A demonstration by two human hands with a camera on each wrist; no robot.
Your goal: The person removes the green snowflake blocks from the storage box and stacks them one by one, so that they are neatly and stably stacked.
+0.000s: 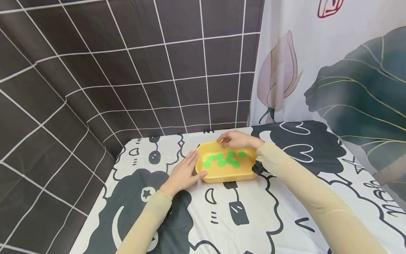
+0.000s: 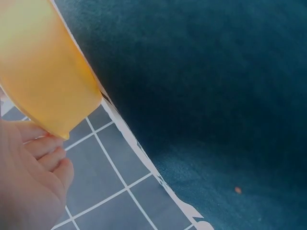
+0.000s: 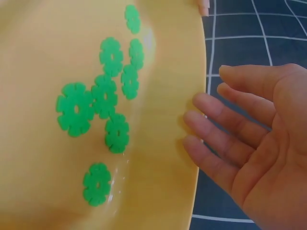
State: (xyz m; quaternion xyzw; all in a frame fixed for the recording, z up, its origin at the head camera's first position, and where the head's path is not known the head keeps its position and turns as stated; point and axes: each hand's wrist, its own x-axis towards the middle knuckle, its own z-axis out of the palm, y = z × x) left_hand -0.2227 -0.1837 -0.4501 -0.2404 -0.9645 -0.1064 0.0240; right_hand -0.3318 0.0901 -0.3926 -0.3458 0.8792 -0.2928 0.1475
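A shallow yellow plastic tub [image 1: 229, 177] holds several green snowflake-shaped building discs [image 3: 75, 111], lying flat on its floor, some touching or overlapping. My left hand [image 1: 183, 175] is at the tub's left end, fingers straight along the rim and thumb spread toward the near corner. In the left wrist view its fingertips touch the tub's corner. My right hand [image 1: 239, 139] is at the far rim. Seen from the right wrist, its fingers are loosely bent, their tips reaching over the rim with nothing between them and the thumb.
The tub stands on a white cloth [image 1: 219, 233] printed with black cartoon figures. Behind and to the left hangs dark fabric [image 1: 133, 70] with a white grid. A curtain [image 1: 291, 106] with flower and leaf prints hangs at the right.
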